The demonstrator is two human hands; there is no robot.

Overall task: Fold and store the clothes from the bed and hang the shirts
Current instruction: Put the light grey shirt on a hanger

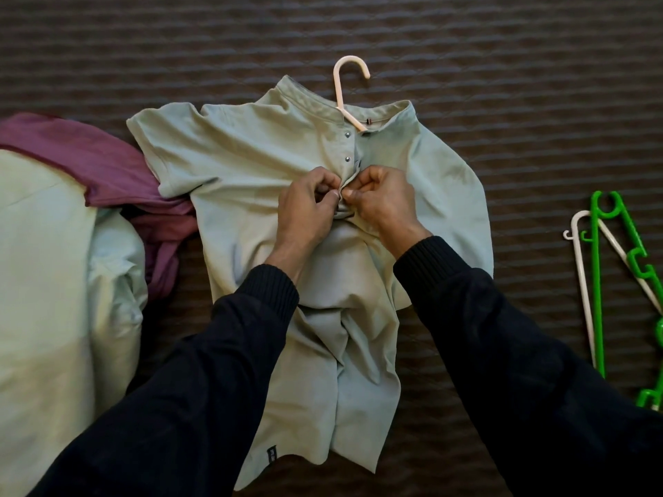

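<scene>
Now my left hand (311, 200) and right hand (380, 197), both pinching the shirt (251, 166) placket, mid-frame, over the pink hanger (343, 91)

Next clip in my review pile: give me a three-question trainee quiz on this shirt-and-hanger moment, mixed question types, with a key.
1. True or false: the pink hanger is already inside the pale green shirt, its hook poking out at the collar.
2. Multiple choice: what are the left hand and right hand doing?
A. Pinching the shirt's snap placket together
B. Lifting the green hanger
C. Folding the maroon garment
3. Fill in: to the person's right on the dark quilted bedcover lie a green hanger and a ____ hanger.

Key: 1 true; 2 A; 3 white
</scene>
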